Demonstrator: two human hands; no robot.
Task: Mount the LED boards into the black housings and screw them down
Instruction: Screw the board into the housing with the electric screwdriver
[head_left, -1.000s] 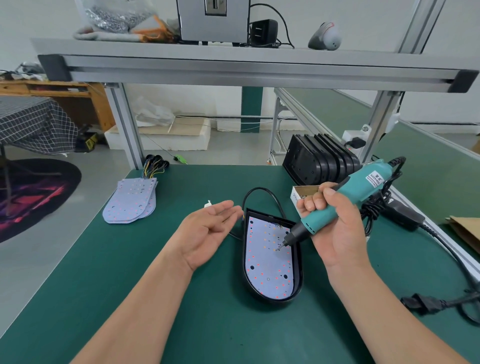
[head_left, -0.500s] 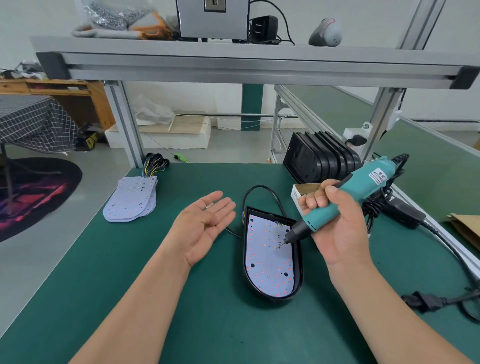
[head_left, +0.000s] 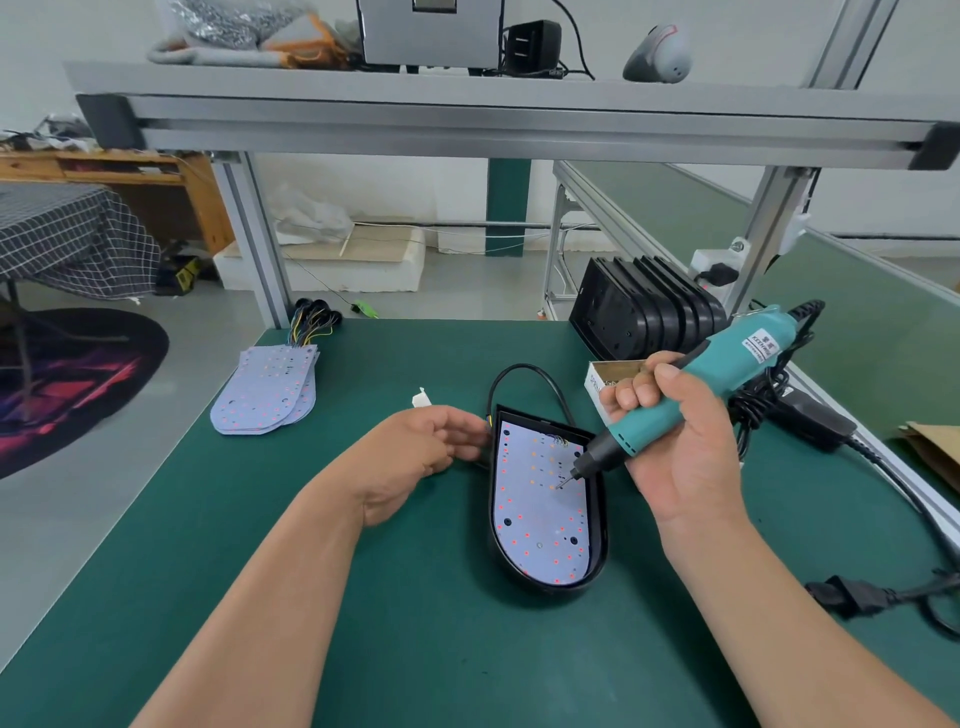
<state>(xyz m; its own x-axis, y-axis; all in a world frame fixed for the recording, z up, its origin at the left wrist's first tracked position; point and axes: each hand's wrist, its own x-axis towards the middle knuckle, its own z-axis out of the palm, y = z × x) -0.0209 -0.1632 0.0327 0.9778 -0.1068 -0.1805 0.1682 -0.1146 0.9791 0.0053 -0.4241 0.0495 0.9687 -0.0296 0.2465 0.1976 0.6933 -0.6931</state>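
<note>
LED board (head_left: 535, 519) is sitting flat inside the black housing (head_left: 601, 525) at centre frame, on the green table (head_left: 415, 623). You are gripping the driver (head_left: 691, 384) in your right hand (head_left: 675, 452), fingers wrapped round its teal body. The bit (head_left: 566, 480) is angling down onto the board's upper right area. Whether a screw is riding on the tip is too small to tell. Your left hand (head_left: 421, 452) is lying just left of the housing's upper corner, fingers loosely curled and holding nothing I can see, and contact with the rim is unclear. To drive this one well, you should be standing the driver closer to upright so the bit is not skating across the board. You should also be pressing the left hand on the housing rim so it is not turning under the torque. More screws are likely waiting in the box (head_left: 608, 371) behind your right knuckles. Spare boards (head_left: 265, 395) are lying at left of frame.
</note>
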